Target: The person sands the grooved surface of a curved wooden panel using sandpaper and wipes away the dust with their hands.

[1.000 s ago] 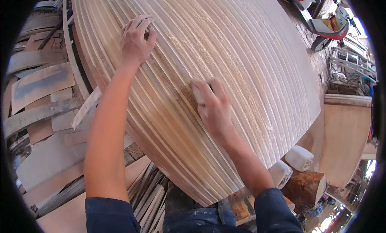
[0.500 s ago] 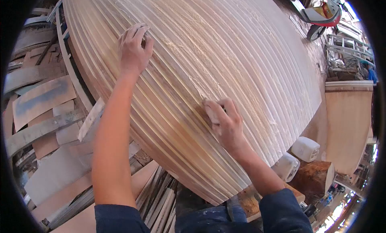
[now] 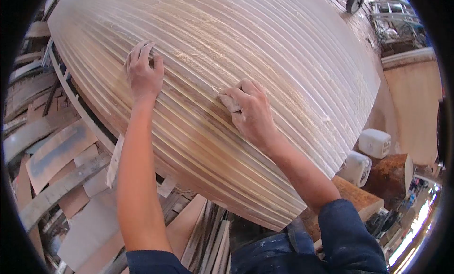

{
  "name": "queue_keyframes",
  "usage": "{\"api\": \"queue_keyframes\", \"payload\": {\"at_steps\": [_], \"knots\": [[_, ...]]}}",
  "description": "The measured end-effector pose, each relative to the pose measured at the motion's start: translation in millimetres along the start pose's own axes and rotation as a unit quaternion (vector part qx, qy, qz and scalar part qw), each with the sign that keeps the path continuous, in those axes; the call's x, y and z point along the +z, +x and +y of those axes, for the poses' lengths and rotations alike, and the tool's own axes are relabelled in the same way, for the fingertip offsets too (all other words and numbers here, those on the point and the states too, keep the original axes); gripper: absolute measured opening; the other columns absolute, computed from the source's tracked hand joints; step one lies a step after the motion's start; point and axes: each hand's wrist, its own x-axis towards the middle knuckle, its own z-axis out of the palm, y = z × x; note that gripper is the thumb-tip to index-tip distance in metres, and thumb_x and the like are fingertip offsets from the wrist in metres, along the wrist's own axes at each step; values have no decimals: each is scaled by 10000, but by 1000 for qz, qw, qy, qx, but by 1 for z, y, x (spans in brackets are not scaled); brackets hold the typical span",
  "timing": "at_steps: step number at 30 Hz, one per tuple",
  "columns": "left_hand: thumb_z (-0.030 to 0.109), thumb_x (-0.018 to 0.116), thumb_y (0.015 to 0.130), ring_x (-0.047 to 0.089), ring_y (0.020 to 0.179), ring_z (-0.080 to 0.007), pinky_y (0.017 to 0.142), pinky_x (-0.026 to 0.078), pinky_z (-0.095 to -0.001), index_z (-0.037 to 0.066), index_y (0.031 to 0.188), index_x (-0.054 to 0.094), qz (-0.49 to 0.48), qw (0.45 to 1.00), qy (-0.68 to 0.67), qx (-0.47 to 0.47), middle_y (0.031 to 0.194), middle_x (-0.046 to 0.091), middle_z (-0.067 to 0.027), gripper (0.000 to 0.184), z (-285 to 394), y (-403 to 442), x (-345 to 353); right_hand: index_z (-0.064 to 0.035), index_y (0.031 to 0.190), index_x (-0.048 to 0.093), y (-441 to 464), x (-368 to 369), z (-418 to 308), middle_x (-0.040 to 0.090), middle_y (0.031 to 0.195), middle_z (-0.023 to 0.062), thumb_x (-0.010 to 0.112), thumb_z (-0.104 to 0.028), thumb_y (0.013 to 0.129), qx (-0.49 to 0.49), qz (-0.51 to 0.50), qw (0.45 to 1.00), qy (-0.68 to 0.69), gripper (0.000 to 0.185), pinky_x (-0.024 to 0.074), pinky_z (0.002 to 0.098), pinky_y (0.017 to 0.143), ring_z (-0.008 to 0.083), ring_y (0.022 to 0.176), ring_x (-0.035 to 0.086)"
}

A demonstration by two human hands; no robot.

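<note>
1. Two white jugs stand just beyond the ribbed panel's (image 3: pixel 302 51) lower-right edge, close together: the farther jug (image 3: pixel 374 143) and the nearer jug (image 3: pixel 357 169). What is in them cannot be seen. A brown wood block (image 3: pixel 390 172) sits just beside them.
2. The panel fills the middle of the view, its nearest corner by the person's waist. Its ridges slant from upper left to lower right, with pale dust scattered over the middle.
3. The right hand (image 3: pixel 253 110) is on the panel, inward from its nearest corner, fingers bent tightly. A dusty pale shape shows at the thumb; I cannot tell whether a piece is gripped there. A thin shaving (image 3: pixel 216 89) curls just beside it.
4. The left hand (image 3: pixel 144 75) lies on the panel towards its left edge, fingers arched, a gap between thumb and forefinger. Whether it grips anything is hidden.
5. Loose boards (image 3: pixel 56 153) lie beyond the panel's lower-left edge.
</note>
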Motion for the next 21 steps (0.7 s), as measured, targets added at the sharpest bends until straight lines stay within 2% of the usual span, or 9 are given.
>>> {"api": "queue_keyframes", "payload": {"at_steps": [2, 5, 8, 11, 14, 17, 18, 20, 21], "knots": [[218, 609, 948, 575, 1271, -315, 1112, 414, -460, 102, 1230, 702, -1, 1000, -1, 15, 1335, 655, -91, 319, 0, 3, -1, -45, 1101, 743, -11, -10, 2, 628, 951, 138, 675, 73, 794, 12, -23, 1000, 4, 336, 500, 433, 782, 322, 887, 610], [220, 604, 950, 575, 1267, -324, 1109, 417, -464, 87, 1227, 698, -8, 1000, 3, 12, 1326, 656, -100, 321, -2, 5, -1, -54, 1121, 730, -25, -9, 17, 621, 990, 144, 653, 100, 739, 5, -17, 1000, 17, 418, 497, 442, 795, 326, 924, 607], [221, 602, 949, 575, 1267, -331, 1107, 420, -461, 75, 1215, 698, -2, 1000, 15, 18, 1322, 656, -105, 318, 0, 4, -1, -53, 1128, 723, 10, 0, 3, 613, 986, 143, 673, 86, 763, -40, -24, 999, -27, 394, 499, 444, 782, 324, 908, 605], [222, 599, 951, 575, 1267, -333, 1106, 421, -466, 71, 1212, 698, -9, 1000, -1, 22, 1324, 655, -109, 318, -1, 6, -2, -45, 1141, 714, -8, -14, 6, 607, 1000, 147, 679, 85, 770, 3, -71, 997, -9, 395, 507, 450, 779, 325, 904, 602], [222, 595, 953, 574, 1266, -334, 1105, 420, -468, 69, 1211, 696, -14, 1000, -5, 13, 1323, 655, -112, 317, 0, 6, -4, -47, 1152, 705, -18, -13, 12, 594, 1002, 149, 690, 90, 765, -23, -49, 998, -14, 410, 515, 458, 781, 324, 888, 603], [220, 596, 951, 575, 1264, -331, 1103, 422, -467, 67, 1215, 695, -6, 1000, 11, 24, 1323, 655, -103, 320, 0, 3, -2, -55, 1154, 699, 10, 7, 4, 580, 981, 149, 702, 95, 754, -49, -37, 997, -37, 427, 523, 455, 795, 326, 894, 617], [197, 594, 950, 576, 1271, -335, 1106, 426, -461, 58, 1221, 694, -9, 1000, 8, 19, 1322, 655, -128, 320, 3, 4, -4, -55, 1154, 699, 5, 5, 4, 580, 981, 149, 702, 95, 754, -48, -38, 997, -36, 427, 523, 455, 795, 326, 894, 617], [175, 593, 949, 576, 1277, -339, 1109, 431, -454, 50, 1227, 694, -10, 1000, 6, 14, 1321, 655, -153, 321, 6, 6, -6, -37, 1044, 683, -11, -3, 7, 587, 995, 165, 668, 35, 812, -19, -46, 999, -17, 243, 534, 492, 838, 357, 951, 621], [179, 594, 950, 575, 1279, -338, 1109, 430, -454, 52, 1230, 694, -14, 1000, -2, 10, 1325, 655, -151, 324, 7, 7, -6, -37, 1044, 683, -15, -8, 6, 587, 995, 165, 668, 35, 812, -23, -47, 998, -17, 243, 534, 492, 838, 357, 951, 621]]}}
